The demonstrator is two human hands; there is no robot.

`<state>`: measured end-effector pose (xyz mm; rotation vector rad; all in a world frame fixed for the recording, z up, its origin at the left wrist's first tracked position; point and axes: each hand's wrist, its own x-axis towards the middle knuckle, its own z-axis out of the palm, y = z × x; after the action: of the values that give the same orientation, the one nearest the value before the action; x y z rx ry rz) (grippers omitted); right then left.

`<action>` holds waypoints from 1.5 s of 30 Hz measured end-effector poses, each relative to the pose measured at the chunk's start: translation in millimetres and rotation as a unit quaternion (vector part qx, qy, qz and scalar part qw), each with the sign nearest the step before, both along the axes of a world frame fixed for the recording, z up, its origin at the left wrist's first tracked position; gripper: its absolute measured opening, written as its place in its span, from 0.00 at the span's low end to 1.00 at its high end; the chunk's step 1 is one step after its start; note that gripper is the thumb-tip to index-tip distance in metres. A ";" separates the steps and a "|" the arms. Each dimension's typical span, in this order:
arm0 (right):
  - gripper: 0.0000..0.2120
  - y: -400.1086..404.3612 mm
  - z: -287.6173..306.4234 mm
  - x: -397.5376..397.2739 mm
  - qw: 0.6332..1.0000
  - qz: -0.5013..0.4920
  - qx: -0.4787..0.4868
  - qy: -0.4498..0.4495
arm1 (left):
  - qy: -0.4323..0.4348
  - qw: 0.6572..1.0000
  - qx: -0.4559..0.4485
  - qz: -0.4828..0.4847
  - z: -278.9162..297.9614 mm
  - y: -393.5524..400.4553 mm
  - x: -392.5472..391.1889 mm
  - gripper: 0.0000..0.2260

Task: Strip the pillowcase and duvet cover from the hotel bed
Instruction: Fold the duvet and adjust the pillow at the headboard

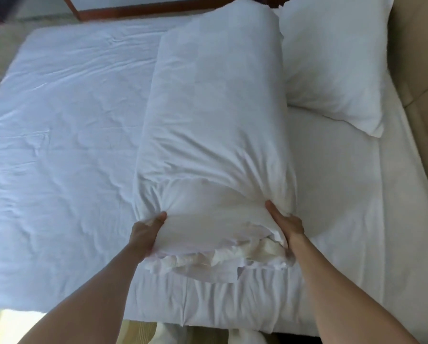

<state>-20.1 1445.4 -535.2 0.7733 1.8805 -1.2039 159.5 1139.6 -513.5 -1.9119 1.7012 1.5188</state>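
Observation:
A long white pillow in its pillowcase [215,115] lies lengthwise on the bed, its open end toward me. My left hand [146,232] grips the pillowcase's open end on the left side. On the right side, my right hand [286,225] grips the same end. The cream-coloured pillow inner [233,256] shows at the opening between my hands. The white duvet cover [66,125] lies spread over the left part of the bed. A second white pillow [332,60] rests at the far right near the headboard.
A beige padded headboard [421,70] runs along the right edge. The white sheet [344,194] covers the mattress on the right. A dark wooden frame [123,9] stands beyond the bed's far side. The floor shows at the bottom edge.

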 end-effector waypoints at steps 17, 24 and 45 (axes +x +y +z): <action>0.33 146.9 98.2 -103.2 0.984 0.025 -0.063 0.167 | 0.191 0.943 0.032 -0.272 48.1 187.2 -95.9 0.15; 0.19 294.5 119.8 -80.4 0.982 -0.037 0.016 0.183 | 0.158 0.919 0.114 -0.341 23.6 341.6 -112.4 0.16; 0.19 468.9 99.6 -49.0 0.910 -0.140 0.276 0.276 | 0.085 0.693 0.103 -0.709 47.2 465.5 -155.0 0.14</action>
<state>-69.0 1914.3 -435.6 1.1157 2.7227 -1.1443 4.5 1605.1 -466.3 0.0301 1.9998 1.0130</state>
